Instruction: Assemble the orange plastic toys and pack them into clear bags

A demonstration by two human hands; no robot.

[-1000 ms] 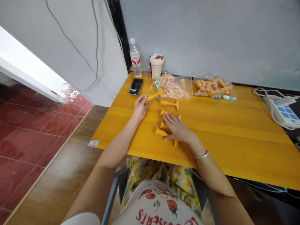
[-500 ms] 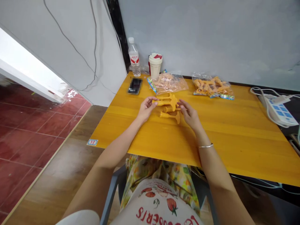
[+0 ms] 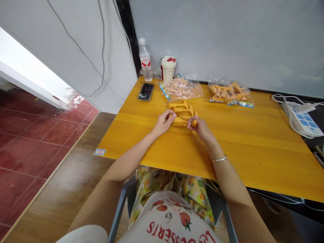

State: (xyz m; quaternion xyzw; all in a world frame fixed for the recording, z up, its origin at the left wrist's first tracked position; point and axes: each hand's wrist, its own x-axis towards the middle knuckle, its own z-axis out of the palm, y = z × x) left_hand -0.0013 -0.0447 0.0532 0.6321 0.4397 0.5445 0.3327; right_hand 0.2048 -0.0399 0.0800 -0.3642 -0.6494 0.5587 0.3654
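Several yellow plastic toy tools, each with a thick handle and a wider flat end, lie side by side on the table. The nearest yellow toy tool (image 3: 180, 122) is between my hands. My left hand (image 3: 164, 122) has thumb and fingertips closed at its handle end. At its wider end, the fingers of my right hand (image 3: 201, 129) are closed and partly cover it. Farther back lie another yellow toy tool (image 3: 183, 109) and the rearmost one (image 3: 176, 105), neither of them touched.
Behind the tools are a clear bag (image 3: 184, 89) with pale pieces and a second bag (image 3: 230, 92) with yellow-orange pieces. A phone (image 3: 146, 92), a water bottle (image 3: 145, 64) and a lidded cup (image 3: 168, 70) stand at back left. A power strip (image 3: 301, 118) with cables is at right.
Both hands have moved toward me, from the rear tools to the nearest one. The rear tools now lie spaced in a row, and my right hand's fingers have closed.
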